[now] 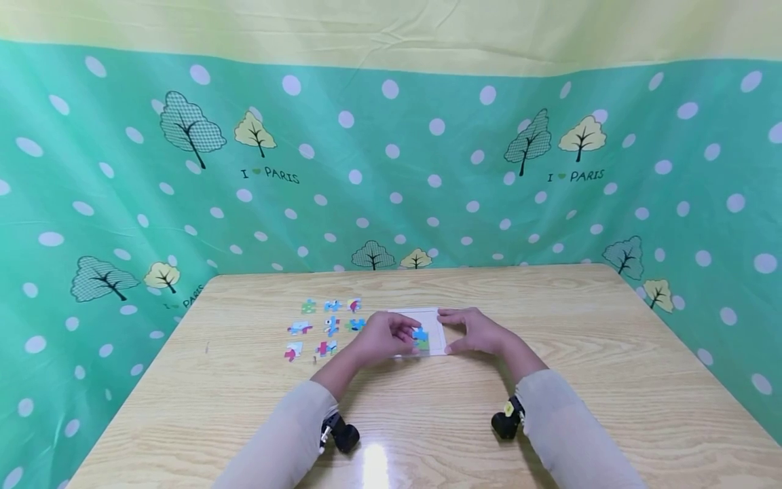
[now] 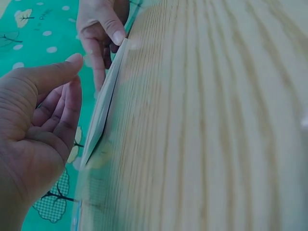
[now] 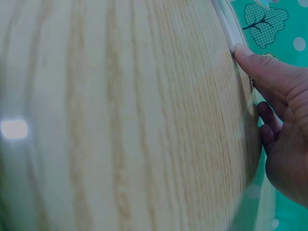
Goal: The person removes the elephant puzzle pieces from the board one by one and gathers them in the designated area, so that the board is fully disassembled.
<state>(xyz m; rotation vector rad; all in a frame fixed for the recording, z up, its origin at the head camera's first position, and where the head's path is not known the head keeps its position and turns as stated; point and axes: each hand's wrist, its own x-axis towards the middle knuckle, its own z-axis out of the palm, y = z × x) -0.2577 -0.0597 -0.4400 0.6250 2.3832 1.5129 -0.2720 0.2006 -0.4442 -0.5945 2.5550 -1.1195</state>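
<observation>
A white puzzle tray (image 1: pixel 436 331) lies flat on the table, with blue and green jigsaw pieces (image 1: pixel 421 338) in its near part. My left hand (image 1: pixel 383 337) hovers over the tray's left side, fingers bent beside those pieces. In the left wrist view, the left hand (image 2: pixel 43 108) has thumb and forefinger tips close together with nothing visible between them. My right hand (image 1: pixel 479 333) holds the tray's right side, thumb at the near corner and fingers at the far one. The right wrist view shows the thumb of the right hand (image 3: pixel 284 91) against the tray edge (image 3: pixel 230 24).
Left of the tray, several loose jigsaw pieces (image 1: pixel 332 326) lie in rough rows on the wooden table (image 1: pixel 427 414). A green polka-dot cloth (image 1: pixel 391 170) hangs behind the table's back edge and along its sides. Each wrist carries a small black camera (image 1: pixel 347 438).
</observation>
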